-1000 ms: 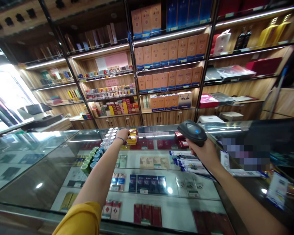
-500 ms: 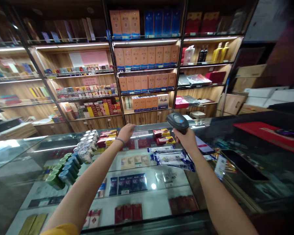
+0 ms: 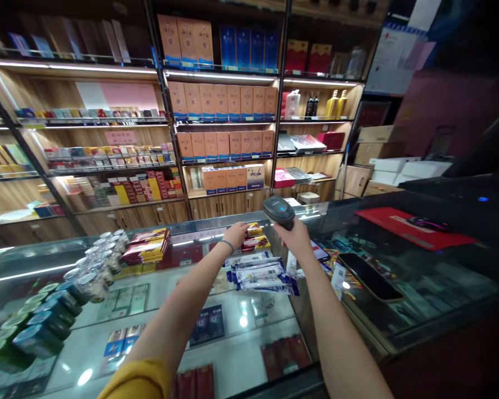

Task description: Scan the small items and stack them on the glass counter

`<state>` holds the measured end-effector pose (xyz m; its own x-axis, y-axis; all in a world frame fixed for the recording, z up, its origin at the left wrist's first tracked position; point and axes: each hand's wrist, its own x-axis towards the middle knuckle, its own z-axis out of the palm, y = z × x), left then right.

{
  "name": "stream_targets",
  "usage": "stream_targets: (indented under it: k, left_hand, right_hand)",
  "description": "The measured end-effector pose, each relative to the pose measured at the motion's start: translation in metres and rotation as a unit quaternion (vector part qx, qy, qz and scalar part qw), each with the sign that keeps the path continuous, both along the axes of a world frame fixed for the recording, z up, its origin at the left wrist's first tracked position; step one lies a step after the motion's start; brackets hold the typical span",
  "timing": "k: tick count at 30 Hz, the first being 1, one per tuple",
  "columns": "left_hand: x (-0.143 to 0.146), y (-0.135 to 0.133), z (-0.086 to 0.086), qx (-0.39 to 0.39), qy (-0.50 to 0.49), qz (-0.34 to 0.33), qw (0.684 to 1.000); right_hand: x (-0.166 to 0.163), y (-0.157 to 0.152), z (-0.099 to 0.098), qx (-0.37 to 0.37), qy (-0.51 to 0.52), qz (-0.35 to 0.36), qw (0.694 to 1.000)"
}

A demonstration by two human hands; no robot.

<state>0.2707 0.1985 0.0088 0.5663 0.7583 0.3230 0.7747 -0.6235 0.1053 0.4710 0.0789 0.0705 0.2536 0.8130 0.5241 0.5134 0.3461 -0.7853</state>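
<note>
My right hand (image 3: 294, 237) grips a dark barcode scanner (image 3: 279, 211) by its handle, its head tilted up with a small blue light lit. My left hand (image 3: 235, 235) is over the glass counter, right beside a small stack of red and yellow snack packs (image 3: 255, 241). Its fingers point away from me and are mostly hidden, so I cannot see whether they touch a pack. Just nearer than the hands lies a pile of blue and white wrapped sticks (image 3: 260, 272). A larger stack of red and yellow packs (image 3: 147, 245) sits to the left.
Rows of silver-topped cans (image 3: 97, 260) and green and blue cans (image 3: 37, 324) stand on the left of the glass counter (image 3: 158, 288). At right lie a phone (image 3: 370, 276) and a red mat (image 3: 411, 227) with a mouse (image 3: 427, 223). Lit shelves (image 3: 224, 124) hold boxes behind.
The view has turned right. My left hand has moved rightward across the counter to the smaller snack stack, closer to the right hand. The right hand still holds the scanner.
</note>
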Motion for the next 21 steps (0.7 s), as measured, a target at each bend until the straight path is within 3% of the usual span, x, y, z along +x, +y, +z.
stream_targets:
  k: [6,10,17,21]
  left_hand:
    - [0.011,0.008,-0.006,-0.023,0.109,0.046,0.993]
    - [0.01,0.004,-0.002,-0.023,0.122,0.047,0.991]
    - [0.0,-0.011,0.012,0.013,-0.036,0.09,0.995]
    - [-0.019,-0.018,0.028,0.012,-0.204,0.12,0.972]
  right_hand:
    - [-0.008,0.003,-0.003,0.007,-0.037,-0.017,0.999]
    - [-0.016,-0.001,0.0,-0.007,-0.041,-0.019,0.999]
    - [-0.026,-0.008,0.006,0.009,-0.04,0.007,0.999]
    - [-0.032,-0.01,0.006,0.021,-0.007,0.035,0.999]
